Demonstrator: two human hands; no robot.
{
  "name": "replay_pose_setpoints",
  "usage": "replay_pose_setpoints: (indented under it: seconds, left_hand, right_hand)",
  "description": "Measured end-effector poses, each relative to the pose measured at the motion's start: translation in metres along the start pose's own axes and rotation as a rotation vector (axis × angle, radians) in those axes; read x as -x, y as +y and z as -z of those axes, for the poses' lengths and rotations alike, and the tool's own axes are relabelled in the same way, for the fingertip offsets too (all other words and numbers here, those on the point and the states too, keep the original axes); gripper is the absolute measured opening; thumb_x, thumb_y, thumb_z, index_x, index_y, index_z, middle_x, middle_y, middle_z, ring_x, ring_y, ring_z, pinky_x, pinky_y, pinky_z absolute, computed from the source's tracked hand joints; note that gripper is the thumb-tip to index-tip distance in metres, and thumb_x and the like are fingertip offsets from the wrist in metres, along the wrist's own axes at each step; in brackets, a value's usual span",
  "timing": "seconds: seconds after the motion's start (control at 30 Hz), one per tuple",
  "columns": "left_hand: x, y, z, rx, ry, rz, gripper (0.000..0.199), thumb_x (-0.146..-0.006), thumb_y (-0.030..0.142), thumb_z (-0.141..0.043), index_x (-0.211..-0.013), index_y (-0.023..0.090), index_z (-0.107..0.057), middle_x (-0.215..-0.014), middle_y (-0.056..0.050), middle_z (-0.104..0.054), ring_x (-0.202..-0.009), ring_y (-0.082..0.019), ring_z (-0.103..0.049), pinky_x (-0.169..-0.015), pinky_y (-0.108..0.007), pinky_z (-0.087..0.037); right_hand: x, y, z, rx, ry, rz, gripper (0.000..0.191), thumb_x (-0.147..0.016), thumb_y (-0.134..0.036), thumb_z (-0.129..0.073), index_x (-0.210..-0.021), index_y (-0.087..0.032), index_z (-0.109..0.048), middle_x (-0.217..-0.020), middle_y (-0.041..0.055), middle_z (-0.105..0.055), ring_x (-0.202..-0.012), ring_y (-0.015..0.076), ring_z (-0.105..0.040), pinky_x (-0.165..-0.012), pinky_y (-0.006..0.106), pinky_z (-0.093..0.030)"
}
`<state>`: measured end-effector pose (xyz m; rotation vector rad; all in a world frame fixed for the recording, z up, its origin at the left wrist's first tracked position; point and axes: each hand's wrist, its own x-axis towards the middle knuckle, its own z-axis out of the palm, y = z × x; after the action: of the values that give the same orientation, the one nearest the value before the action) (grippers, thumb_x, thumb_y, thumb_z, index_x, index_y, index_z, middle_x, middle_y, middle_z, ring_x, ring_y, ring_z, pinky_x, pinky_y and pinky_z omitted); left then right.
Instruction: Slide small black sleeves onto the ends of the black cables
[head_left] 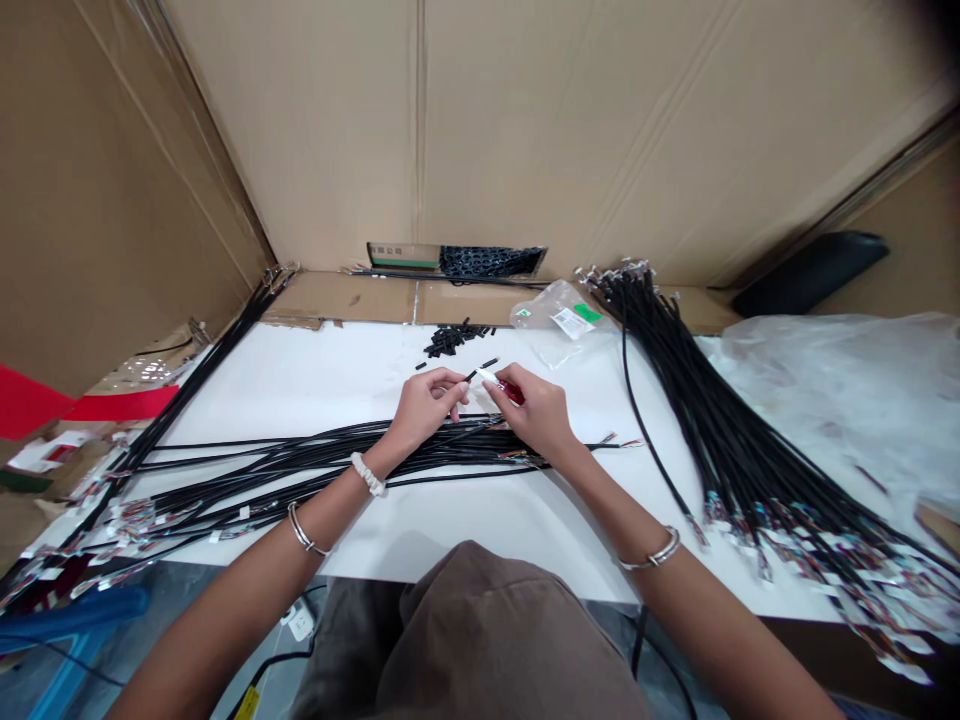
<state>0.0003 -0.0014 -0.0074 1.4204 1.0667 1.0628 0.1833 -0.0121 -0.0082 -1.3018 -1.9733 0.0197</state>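
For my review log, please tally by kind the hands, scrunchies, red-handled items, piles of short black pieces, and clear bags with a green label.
Hands: 2 (left hand, right hand)
White scrunchie: 1
Red-handled item: 1
Pile of short black pieces: 1
Clear bag with a green label: 1
Total: 6

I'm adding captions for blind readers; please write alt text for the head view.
Two hands, left and right, work on a black cable end above a white table, between bundles of black cables.
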Motion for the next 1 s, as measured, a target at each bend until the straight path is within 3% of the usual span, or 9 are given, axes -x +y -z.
replay_pose_setpoints:
  seconds: [0.37,1.0]
  left_hand:
    - [0.0014,0.0036,-0.0001,0.004,0.003,0.001,0.018,-0.081,0.03,-0.063,-0.085,0.012,-0.062,-0.069,-0.003,-0.066,-0.046,-0.007,-0.055,-0.039,-0.015,-0.038]
    - [0.0021,0.0027,-0.0012,-0.033,0.014,-0.065,0.018,-0.081,0.03,-0.062,-0.086,0.012,-0.063,-0.068,-0.003,-0.065,-0.045,-0.007,-0.054,-0.046,-0.019,-0.044]
  right_hand:
    - [0.0004,-0.0006,0.001,-0.019,-0.002,-0.017,0.026,-0.092,-0.042,-0.05,-0.08,-0.02,-0.057,-0.065,0.0001,-0.059,-0.056,0.0126,-0.049,-0.056,0.025,-0.035]
    - [0.0013,-0.0006,-0.0014,0.0,0.024,-0.005,0.029,-0.093,-0.044,-0.049,-0.079,-0.02,-0.056,-0.065,0.0009,-0.059,-0.056,0.0126,-0.05,-0.055,0.024,-0.034]
